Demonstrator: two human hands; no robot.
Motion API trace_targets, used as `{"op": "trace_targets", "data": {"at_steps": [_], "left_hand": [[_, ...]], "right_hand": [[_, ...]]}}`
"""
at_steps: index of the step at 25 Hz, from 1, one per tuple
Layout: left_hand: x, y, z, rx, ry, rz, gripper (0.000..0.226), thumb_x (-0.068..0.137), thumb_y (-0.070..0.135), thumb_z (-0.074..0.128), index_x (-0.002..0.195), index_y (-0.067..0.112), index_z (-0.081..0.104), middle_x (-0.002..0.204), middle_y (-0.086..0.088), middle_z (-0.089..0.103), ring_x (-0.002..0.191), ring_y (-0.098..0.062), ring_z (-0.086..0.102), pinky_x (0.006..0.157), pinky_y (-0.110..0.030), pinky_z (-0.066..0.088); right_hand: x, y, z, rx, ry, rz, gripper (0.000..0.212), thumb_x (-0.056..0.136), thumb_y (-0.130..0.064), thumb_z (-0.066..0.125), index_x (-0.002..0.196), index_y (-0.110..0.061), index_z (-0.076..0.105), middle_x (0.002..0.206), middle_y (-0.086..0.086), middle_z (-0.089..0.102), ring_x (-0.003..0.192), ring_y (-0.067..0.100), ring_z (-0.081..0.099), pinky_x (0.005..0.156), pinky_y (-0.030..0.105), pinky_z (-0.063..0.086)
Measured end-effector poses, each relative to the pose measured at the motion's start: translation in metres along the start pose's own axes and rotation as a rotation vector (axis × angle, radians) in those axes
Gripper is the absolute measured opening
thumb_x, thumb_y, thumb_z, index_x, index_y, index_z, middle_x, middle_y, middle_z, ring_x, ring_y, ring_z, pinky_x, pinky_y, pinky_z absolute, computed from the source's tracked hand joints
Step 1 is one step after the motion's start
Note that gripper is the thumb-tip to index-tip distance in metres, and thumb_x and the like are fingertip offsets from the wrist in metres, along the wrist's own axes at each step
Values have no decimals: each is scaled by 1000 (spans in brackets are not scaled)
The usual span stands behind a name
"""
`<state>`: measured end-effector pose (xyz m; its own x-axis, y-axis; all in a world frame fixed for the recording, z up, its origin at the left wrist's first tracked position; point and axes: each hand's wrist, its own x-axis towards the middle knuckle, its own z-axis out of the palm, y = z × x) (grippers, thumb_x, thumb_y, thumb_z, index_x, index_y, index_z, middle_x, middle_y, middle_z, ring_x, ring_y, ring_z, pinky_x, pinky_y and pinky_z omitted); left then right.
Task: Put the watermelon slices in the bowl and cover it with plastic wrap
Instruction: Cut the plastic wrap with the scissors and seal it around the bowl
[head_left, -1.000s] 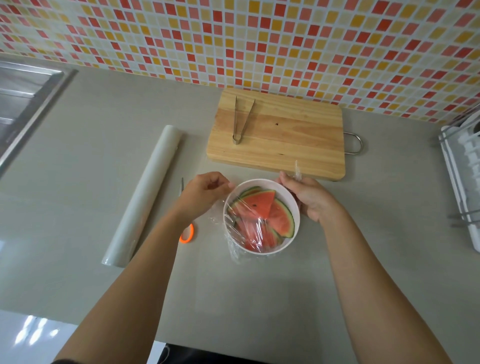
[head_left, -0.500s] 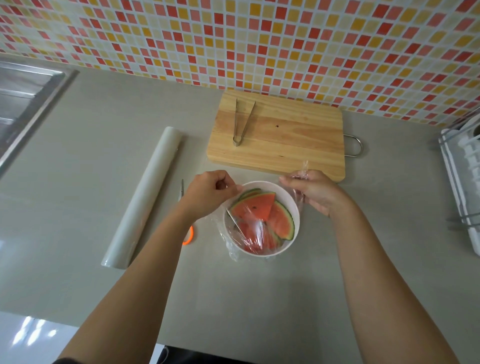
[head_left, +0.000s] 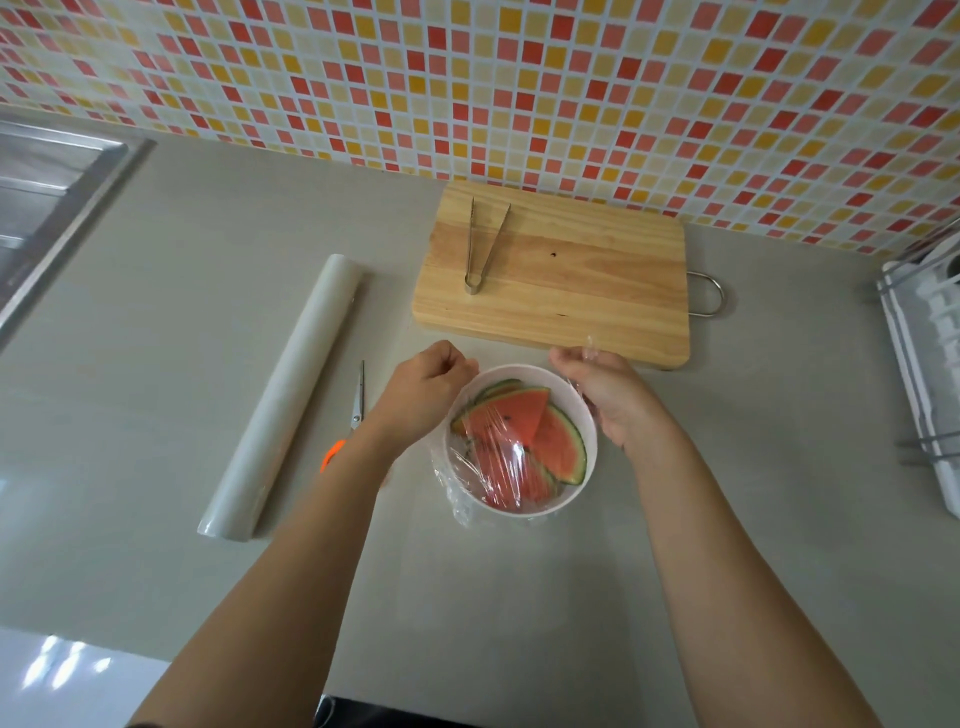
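Red and yellow tiles cover the wall behind a grey counter. Near the middle of the counter sits a white bowl (head_left: 511, 370), just in front of the board (head_left: 571, 280) by the back edge. The slices (head_left: 519, 415) are already in the bowl.

A sheet of wrap (head_left: 498, 467) lies over the bowl's near left part and bunches down that side. The right slice looks bare.

The left hand (head_left: 426, 395) is curled at the far left of the rim and seems to pinch the wrap's edge. The right hand (head_left: 608, 395) pinches the wrap at the far right, and a bit of it sticks up above the fingers.

To do this well, I think both hands should pull the sheet flat and tight across to the far side. Pull softly, as wrap is thin and sticks to itself. Then press it down all round the outside of the rim. The bowl looks light, so it may slide.

The roll (head_left: 285, 395) and scissors (head_left: 357, 400) lie to the left. Tongs (head_left: 480, 249) rest on the board.
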<state>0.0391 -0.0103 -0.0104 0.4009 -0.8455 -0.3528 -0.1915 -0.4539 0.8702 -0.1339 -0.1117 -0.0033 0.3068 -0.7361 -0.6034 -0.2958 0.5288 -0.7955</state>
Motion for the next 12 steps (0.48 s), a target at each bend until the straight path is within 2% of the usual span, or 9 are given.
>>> {"op": "trace_targets", "data": {"at_steps": [2, 4, 6, 12], "left_hand": [[-1, -1, 1, 81, 39, 52, 25, 93, 35, 54, 70, 24, 50, 72, 4, 57, 67, -9, 50, 61, -22, 40], [-2, 0, 3, 139, 82, 110, 25, 94, 34, 52, 72, 23, 49, 67, 6, 55, 59, -2, 47, 52, -11, 37], [-2, -1, 7, 153, 131, 139, 23, 96, 31, 51, 75, 20, 50, 64, 6, 52, 57, -3, 47, 50, -7, 36], [1, -7, 15, 81, 190, 71, 21, 96, 28, 52, 86, 9, 56, 71, 4, 53, 64, -6, 46, 53, -7, 37]], "right_hand": [[2, 8, 7, -24, 56, -79, 14, 87, -29, 62, 74, -23, 59, 76, -3, 62, 75, 16, 57, 80, 34, 47], [3, 15, 13, 0, 131, -116, 15, 87, -32, 60, 74, -24, 60, 77, -7, 64, 76, 13, 59, 73, 29, 49], [3, 18, 17, 15, 186, -132, 15, 87, -34, 59, 76, -24, 61, 79, -10, 67, 74, 7, 61, 63, 24, 45], [6, 22, 18, -30, 236, -162, 15, 86, -36, 60, 80, -23, 65, 80, -5, 67, 77, 10, 63, 66, 26, 46]]}}
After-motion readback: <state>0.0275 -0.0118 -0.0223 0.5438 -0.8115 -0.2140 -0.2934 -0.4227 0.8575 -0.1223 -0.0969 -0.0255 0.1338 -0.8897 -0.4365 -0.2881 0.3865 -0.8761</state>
